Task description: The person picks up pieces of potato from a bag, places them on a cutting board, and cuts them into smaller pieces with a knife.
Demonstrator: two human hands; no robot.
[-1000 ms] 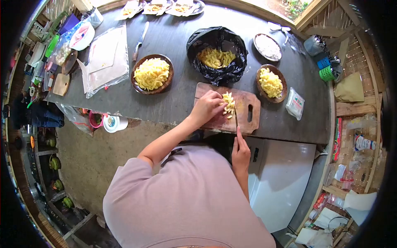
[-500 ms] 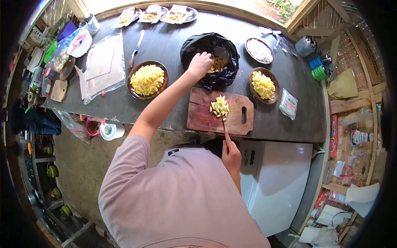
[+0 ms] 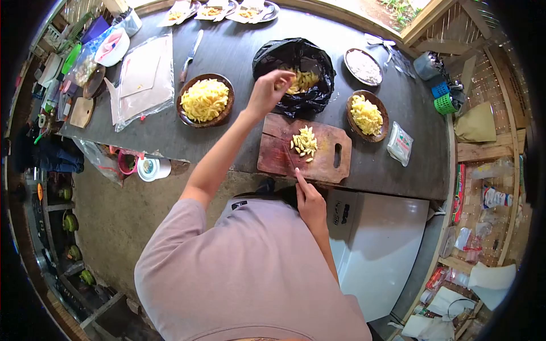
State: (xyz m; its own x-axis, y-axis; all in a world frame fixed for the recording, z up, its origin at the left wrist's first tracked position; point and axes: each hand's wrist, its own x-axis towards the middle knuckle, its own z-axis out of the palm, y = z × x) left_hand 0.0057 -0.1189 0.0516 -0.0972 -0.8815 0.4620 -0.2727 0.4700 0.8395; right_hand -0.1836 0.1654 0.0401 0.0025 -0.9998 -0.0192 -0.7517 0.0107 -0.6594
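Observation:
My left hand (image 3: 266, 91) is raised just in front of the black plastic bag (image 3: 321, 62), its fingers closed on a few yellow pieces taken from the heap of yellow pieces (image 3: 304, 80) inside. My right hand (image 3: 310, 202) sits at the near table edge and grips a knife (image 3: 290, 161), forefinger along its back. The blade rests on the wooden cutting board (image 3: 329, 163), to the left of a small pile of cut yellow pieces (image 3: 306, 142).
On the dark table (image 3: 239, 45) a wooden bowl (image 3: 181, 108) of yellow pieces stands left of the board and a smaller bowl (image 3: 348, 113) right. Also there: a dish of white grains (image 3: 363, 66), a second knife (image 3: 190, 54), plastic-wrapped sheets (image 3: 145, 79), a white packet (image 3: 400, 143).
One second ago my left hand held the pile on the board. It then reached into the black bag and has now lifted out. The knife has slid left, clear of the pile.

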